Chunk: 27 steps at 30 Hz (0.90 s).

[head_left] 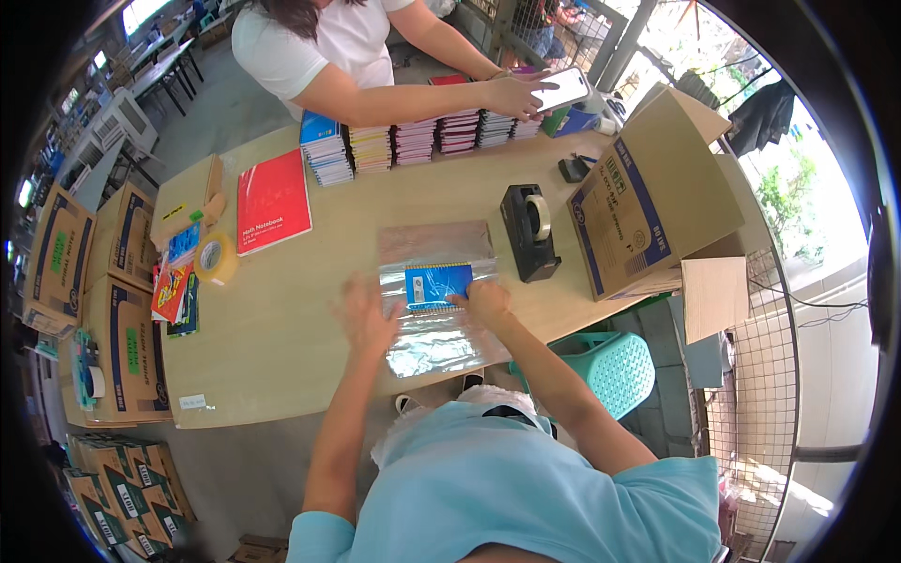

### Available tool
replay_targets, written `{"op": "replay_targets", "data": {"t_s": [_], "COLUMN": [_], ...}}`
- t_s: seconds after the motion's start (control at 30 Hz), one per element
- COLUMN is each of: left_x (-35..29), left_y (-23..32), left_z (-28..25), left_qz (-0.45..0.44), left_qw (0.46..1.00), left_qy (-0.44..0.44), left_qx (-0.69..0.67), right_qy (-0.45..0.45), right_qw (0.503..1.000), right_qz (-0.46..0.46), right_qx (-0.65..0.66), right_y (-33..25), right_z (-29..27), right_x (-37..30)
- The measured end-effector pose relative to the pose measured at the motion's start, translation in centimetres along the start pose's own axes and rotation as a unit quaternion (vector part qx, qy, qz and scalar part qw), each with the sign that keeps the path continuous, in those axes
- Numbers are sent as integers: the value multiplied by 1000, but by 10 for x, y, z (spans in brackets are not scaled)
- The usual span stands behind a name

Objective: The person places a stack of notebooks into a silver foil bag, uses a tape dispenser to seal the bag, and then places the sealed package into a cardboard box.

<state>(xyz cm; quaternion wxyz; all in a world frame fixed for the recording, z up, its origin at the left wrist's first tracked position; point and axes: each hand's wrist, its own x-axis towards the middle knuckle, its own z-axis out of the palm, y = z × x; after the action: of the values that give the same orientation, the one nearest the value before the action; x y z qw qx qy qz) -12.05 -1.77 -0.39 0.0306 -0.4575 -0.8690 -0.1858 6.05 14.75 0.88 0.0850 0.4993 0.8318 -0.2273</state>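
A small blue spiral notebook (438,287), perhaps a stack of them, lies on clear plastic wrap (434,349) near the table's front edge. Wire coils show along its far and near sides. My right hand (489,304) is curled at its right edge, with the thumb over the cover; the fingers underneath are partly hidden. Just left of the notebook, my left hand (368,317) has its fingers spread and is slightly blurred by motion. It holds nothing, and I cannot tell whether it touches the plastic. A black tape dispenser (530,232) stands beyond my right hand.
Opposite, a person in white holds a phone (562,89) above several notebook stacks (413,143). A red notebook (273,201) and yellow tape roll (216,259) lie left. An open carton (624,211) stands right, above a turquoise stool (615,373). Cartons (133,347) line the left edge.
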Motion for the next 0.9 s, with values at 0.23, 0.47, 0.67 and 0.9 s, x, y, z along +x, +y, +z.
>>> {"op": "replay_targets", "data": {"t_s": [0.23, 0.47, 0.67, 0.9], "left_x": [-77, -31, -46, -57], "left_y": [25, 108, 103, 96], "left_z": [83, 30, 22, 32], "left_qz": [-166, -288, -8, -58], "left_qw": [650, 509, 881, 878], "left_qy": [-221, 21, 83, 112], "left_qx": [-708, -811, -465, -462], "right_qy": [259, -99, 8, 129], "right_qw": [923, 933, 797, 882], "right_qz": [-280, -282, -385, -345], "right_qx": [-57, 202, 465, 294], "right_y": [-13, -14, 14, 21], "right_z": [-25, -43, 7, -23], "right_x": [53, 44, 8, -14]}}
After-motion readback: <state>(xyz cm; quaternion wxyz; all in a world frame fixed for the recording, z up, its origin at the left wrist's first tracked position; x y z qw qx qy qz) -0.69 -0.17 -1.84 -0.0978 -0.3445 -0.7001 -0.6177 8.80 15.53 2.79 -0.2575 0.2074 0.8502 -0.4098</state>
